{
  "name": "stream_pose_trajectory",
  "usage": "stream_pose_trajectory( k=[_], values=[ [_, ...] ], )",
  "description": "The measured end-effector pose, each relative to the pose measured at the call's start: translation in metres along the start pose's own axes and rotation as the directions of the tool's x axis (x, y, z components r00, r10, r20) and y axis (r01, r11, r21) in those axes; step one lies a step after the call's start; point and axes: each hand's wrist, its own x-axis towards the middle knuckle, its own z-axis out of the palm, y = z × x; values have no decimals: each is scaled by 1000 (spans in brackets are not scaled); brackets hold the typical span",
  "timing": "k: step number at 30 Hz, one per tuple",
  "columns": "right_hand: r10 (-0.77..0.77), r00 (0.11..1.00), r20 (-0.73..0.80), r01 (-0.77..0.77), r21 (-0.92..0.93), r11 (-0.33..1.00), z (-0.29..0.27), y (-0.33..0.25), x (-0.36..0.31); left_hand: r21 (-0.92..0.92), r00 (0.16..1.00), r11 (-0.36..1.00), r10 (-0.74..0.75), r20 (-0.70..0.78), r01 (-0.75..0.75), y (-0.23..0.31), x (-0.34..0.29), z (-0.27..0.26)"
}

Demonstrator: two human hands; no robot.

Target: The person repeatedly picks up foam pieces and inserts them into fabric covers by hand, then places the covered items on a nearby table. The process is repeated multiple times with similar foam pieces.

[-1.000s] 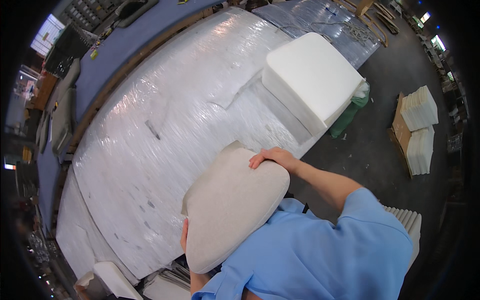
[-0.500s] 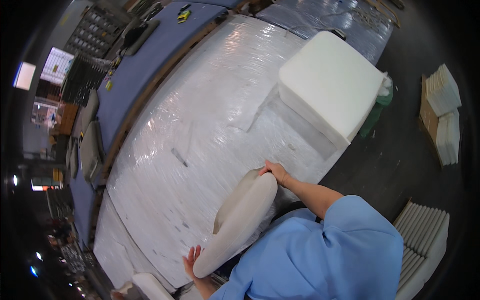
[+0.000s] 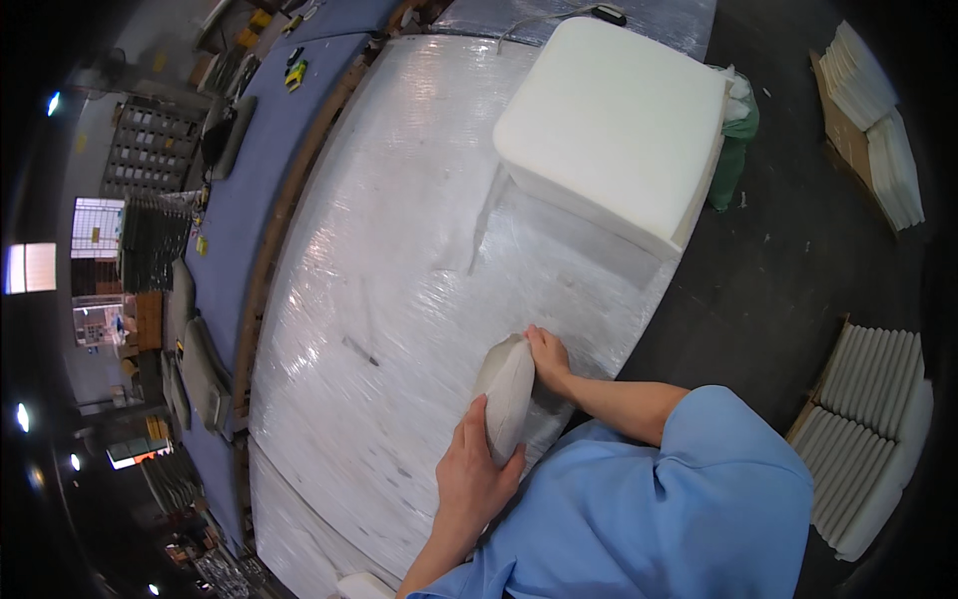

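Note:
A light beige cushion (image 3: pixel 510 399) stands on edge between my two hands, above the plastic-wrapped tabletop (image 3: pixel 369 270). At its near end my left hand (image 3: pixel 477 473) is closed round it, thumb on the right side and fingers on the left. My right hand (image 3: pixel 548 359) holds the far upper end, with its fingertips partly hidden behind the cushion. A fold of greyer cloth shows along the cushion's upper left side. Beyond my right hand, white rounded foam pads (image 3: pixel 614 125) lie in a thick stack on the table.
A long blue-topped table (image 3: pixel 264 150) runs along the left, with grey cushions (image 3: pixel 203 374) at its edge. Rows of white cushions (image 3: pixel 858 399) and another stack (image 3: pixel 868 110) stand on the dark floor at right. A green bag (image 3: pixel 733 160) sits beside the foam.
My left hand has moved up and right, from open fingers at the cushion's lower end to a grip round it. The cushion now looks shorter, turned more end-on. The view has shifted.

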Motion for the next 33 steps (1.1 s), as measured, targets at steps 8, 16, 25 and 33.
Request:
stream_pose_trajectory(
  k=[8, 16, 25, 33],
  values=[
    [-206, 969, 137, 196, 85, 977, 30, -72, -50, -338, 958, 941, -108, -266, 12, -59, -40, -103],
    [-702, 643, 306, 526, 489, 695, 64, -190, -152, -120, 629, 963, 60, -775, -240, -86, -146, -44],
    [-628, 629, 458, 410, 491, 769, 69, -150, -213, -187, 581, 850, 160, -798, -492, -107, -136, 55],
    [-646, 622, 442, 471, 449, 760, 57, -108, -248, -325, 702, 776, 204, -682, -541, -144, -134, 55]
  ],
)
